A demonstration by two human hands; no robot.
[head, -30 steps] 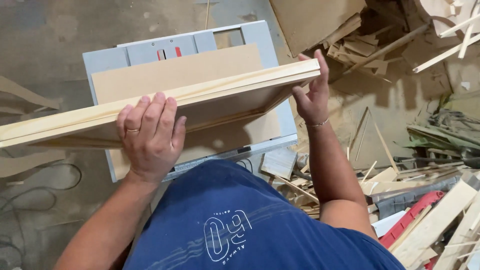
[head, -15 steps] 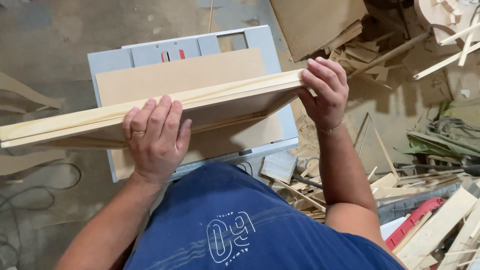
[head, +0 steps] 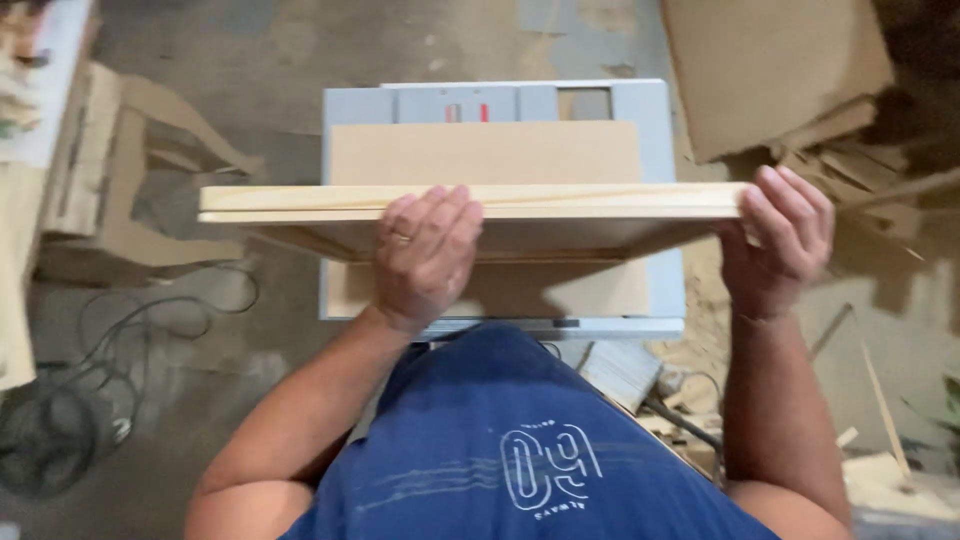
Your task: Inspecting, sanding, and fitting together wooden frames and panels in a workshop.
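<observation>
From the head camera, the left hand (head: 425,255) lies flat-fingered over the top edge of a long pale wooden panel (head: 560,200), while the right hand (head: 785,240) is curled round its right end, holding it level above a grey table saw (head: 660,130). The panel looks stiff, fairly heavy and awkward by its length, best gripped at the edges as here. A brown board (head: 485,152) lies on the saw top, with wood scraps (head: 870,150) and cables (head: 90,400) on the dusty concrete floor (head: 250,80).

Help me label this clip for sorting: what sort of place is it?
Most likely a woodworking shop. Both hands, left hand and right hand, hold a pale wooden panel over a grey table saw, with offcuts and sawdust on the floor.
</observation>
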